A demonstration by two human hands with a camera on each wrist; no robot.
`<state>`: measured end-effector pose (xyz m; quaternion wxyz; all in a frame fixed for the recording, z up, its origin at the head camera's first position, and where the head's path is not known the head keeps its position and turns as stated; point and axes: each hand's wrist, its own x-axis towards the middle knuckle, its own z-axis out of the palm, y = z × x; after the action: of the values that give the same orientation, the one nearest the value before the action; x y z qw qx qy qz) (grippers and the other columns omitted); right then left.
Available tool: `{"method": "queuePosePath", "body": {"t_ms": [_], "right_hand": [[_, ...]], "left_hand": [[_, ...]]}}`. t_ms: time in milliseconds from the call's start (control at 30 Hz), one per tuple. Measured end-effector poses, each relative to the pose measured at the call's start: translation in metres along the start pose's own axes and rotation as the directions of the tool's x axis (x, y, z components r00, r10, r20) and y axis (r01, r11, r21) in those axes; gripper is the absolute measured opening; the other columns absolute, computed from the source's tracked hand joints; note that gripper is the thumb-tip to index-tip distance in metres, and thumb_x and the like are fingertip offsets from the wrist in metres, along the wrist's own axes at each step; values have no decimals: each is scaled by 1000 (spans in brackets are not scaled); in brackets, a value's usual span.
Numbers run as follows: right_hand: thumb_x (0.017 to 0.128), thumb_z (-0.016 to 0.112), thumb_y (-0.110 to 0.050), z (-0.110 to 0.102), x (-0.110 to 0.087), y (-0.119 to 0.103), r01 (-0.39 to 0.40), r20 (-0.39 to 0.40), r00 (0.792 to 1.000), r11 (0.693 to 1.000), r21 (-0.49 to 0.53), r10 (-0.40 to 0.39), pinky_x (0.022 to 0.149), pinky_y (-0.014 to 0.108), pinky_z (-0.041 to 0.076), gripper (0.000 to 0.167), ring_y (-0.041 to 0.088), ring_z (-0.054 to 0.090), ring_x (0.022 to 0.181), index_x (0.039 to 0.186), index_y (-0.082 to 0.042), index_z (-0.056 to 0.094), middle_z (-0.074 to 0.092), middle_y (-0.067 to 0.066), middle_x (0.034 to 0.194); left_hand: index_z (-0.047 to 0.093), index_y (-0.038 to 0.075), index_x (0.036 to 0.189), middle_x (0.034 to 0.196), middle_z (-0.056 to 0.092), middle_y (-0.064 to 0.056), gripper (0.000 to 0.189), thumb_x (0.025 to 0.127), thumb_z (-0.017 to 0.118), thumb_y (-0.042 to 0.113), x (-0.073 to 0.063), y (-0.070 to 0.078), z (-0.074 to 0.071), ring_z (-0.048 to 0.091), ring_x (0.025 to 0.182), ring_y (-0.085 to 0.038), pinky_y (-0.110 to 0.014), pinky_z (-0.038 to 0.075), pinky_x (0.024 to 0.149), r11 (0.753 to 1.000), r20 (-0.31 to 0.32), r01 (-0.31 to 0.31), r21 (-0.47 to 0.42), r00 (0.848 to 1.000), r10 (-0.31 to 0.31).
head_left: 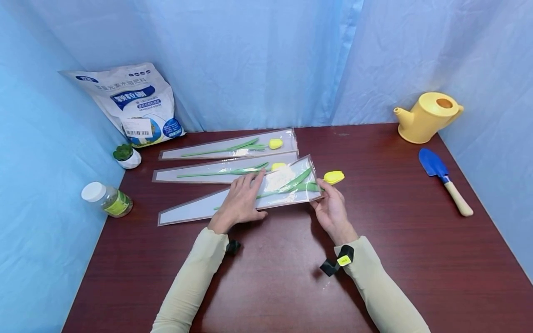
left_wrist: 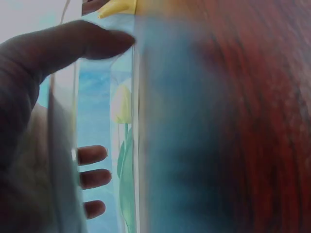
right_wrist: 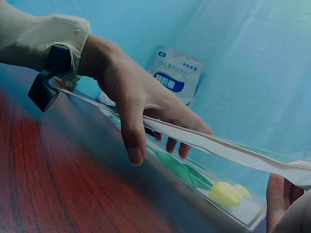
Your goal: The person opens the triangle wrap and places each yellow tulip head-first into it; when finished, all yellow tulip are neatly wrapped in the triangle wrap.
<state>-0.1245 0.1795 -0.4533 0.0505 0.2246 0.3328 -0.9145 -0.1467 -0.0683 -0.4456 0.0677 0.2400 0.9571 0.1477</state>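
Note:
A clear, pale-backed flower sleeve (head_left: 195, 210) lies slanted across the table, its wide right end raised. Inside run the green stem and leaves of a yellow tulip (head_left: 334, 177), whose bloom sticks out past the wide end. My left hand (head_left: 241, 199) spans the sleeve's middle, thumb along the near edge and fingers over the far edge, holding it. At the wide end my right hand (head_left: 331, 210) pinches the sleeve, thumb on top beside the tulip stem. Behind lie two more flower sleeves (head_left: 166, 175), each with a yellow tulip; the left hand's fingertips overlap the nearer one.
A white fertilizer bag (head_left: 133, 104), a small potted succulent (head_left: 127, 156) and a white-capped jar (head_left: 109, 200) stand at left. A yellow watering can (head_left: 424, 118) stands back right, with a blue trowel (head_left: 443, 178) in front. Blue curtains (head_left: 266, 60) border the table.

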Motion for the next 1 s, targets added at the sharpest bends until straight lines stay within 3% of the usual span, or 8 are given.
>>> {"method": "queuePosePath", "body": {"t_ms": [267,533,767,1000], "right_hand": [[103,51,-10,2,-2,-1,7,1,1000,1000,-27,-7,62,20,53,22,5,65,71,86,-15,64,70,-5,78],[104,51,-14,-1,-2,-8,41,75,997,987,-153,-30,62,21,54,18,5,66,72,91,-18,64,72,-6,82],[106,46,-21,-8,-1,-26,119,132,987,969,-215,-92,71,30,61,25,10,72,76,93,-18,68,75,-6,84],[105,50,-20,-16,0,-47,184,141,978,946,-266,-151,74,29,63,18,11,75,83,104,-15,67,76,-3,94]], "left_hand": [[18,12,159,134,46,-17,109,75,84,30,2,-1,2,46,120,-34,-50,42,103,999,-56,-5,31,998,7],[24,11,157,126,48,-17,101,76,82,26,2,-4,2,47,111,-32,-43,42,87,1000,-108,-16,15,994,18],[24,12,157,123,48,-17,100,76,81,27,2,-6,0,47,108,-32,-41,41,85,1000,-122,-5,6,993,5],[25,12,157,122,48,-16,99,76,80,28,2,-8,-2,47,107,-31,-41,41,86,1000,-126,2,15,992,0]]}}
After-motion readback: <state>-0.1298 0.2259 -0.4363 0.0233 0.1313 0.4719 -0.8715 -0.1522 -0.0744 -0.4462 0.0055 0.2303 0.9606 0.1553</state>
